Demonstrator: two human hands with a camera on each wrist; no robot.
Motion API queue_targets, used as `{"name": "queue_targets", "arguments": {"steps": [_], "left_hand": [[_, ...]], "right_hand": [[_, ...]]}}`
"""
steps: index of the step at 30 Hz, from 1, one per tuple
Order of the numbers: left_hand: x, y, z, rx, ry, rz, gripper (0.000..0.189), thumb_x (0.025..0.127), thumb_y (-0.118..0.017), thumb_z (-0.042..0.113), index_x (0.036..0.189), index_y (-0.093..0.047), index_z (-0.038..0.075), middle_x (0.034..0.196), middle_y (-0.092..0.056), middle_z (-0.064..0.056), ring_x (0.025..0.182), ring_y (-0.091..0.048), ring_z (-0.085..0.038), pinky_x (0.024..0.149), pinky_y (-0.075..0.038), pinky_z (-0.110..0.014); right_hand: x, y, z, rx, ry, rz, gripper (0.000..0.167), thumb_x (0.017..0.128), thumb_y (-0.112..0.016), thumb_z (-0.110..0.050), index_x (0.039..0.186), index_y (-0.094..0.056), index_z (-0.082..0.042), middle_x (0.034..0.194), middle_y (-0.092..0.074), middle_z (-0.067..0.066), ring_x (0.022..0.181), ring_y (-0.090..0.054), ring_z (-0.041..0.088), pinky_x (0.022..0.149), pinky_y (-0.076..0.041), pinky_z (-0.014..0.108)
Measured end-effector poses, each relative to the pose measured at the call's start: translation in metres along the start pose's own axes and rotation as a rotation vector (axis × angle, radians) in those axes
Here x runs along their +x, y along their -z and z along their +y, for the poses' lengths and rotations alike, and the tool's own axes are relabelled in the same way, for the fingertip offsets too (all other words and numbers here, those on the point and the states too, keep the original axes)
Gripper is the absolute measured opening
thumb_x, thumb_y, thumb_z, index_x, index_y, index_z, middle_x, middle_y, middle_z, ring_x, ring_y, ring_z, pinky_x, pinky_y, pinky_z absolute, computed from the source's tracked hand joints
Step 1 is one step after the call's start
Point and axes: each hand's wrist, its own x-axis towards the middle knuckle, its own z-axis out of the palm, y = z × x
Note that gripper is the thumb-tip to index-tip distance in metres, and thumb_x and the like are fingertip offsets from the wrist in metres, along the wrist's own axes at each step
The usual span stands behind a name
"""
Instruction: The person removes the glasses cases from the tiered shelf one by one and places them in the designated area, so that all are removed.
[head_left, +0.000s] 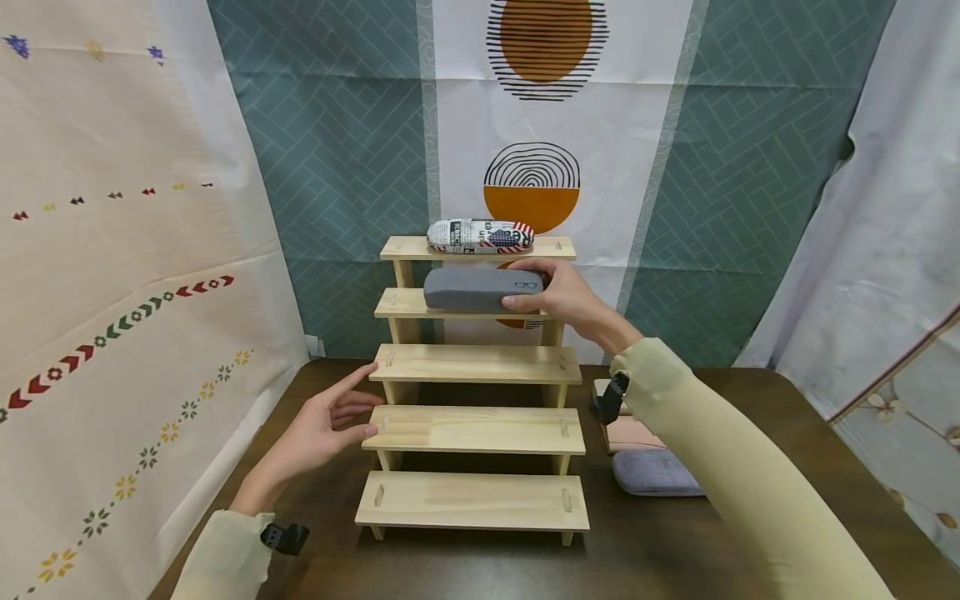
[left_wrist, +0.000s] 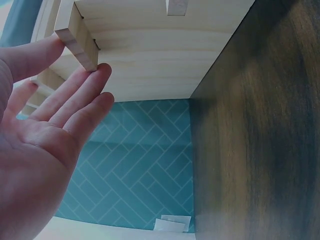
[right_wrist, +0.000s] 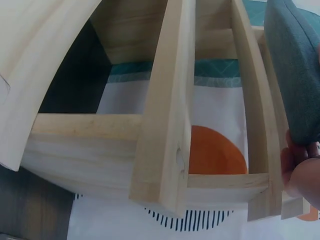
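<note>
My right hand point(head_left: 566, 296) grips the right end of a grey-blue glasses case point(head_left: 472, 290), thumb in front and fingers behind. The case lies lengthwise at the second step from the top of a wooden tiered stand point(head_left: 480, 363); whether it touches the board I cannot tell. In the right wrist view the case point(right_wrist: 292, 75) shows at the right edge, with fingertips at its end. My left hand point(head_left: 322, 433) touches the stand's left side, its fingers loosely extended around a board end point(left_wrist: 77, 37). A newspaper-print case point(head_left: 480, 237) lies on the top step.
Right of the stand, a purple-grey case point(head_left: 656, 472) and a pink case point(head_left: 630, 435) lie on the dark wooden table point(head_left: 480, 571), partly behind my right sleeve. A patterned curtain point(head_left: 337, 167) hangs close behind the stand. Another cloth point(head_left: 135, 292) stands at the left.
</note>
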Motion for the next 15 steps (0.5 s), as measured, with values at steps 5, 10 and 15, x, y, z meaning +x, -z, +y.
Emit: {"name": "queue_targets", "arguments": {"steps": [5,10,15], "left_hand": [[0.0,0.001,0.0,0.007,-0.004,0.0,0.09,0.093,-0.082,0.006,0.167,-0.034,0.025,0.134,-0.067,-0.022,0.122,-0.068,-0.03,0.101,-0.053,-0.051],[0.0,0.0,-0.001,0.004,-0.005,0.002,0.09,0.093,-0.082,0.006,0.167,-0.034,0.026,0.134,-0.068,-0.019,0.122,-0.068,-0.03,0.101,-0.052,-0.053],[0.0,-0.001,-0.002,0.003,-0.003,0.003,0.09,0.093,-0.082,0.005,0.167,-0.035,0.026,0.133,-0.068,-0.018,0.122,-0.068,-0.03,0.101,-0.054,-0.043]], "right_hand": [[-0.006,0.001,-0.004,0.08,0.019,-0.024,0.052,0.089,-0.084,-0.008,0.138,-0.065,-0.003,0.124,-0.062,0.016,0.106,-0.058,0.03,0.083,-0.052,0.034],[-0.011,0.004,-0.004,0.137,0.042,-0.041,0.051,0.09,-0.082,-0.003,0.137,-0.064,0.0,0.125,-0.061,0.016,0.107,-0.058,0.029,0.084,-0.054,0.031],[-0.016,0.007,-0.003,0.135,0.038,-0.03,0.051,0.089,-0.083,-0.003,0.137,-0.065,0.0,0.121,-0.063,0.015,0.104,-0.06,0.028,0.084,-0.054,0.031]]}}
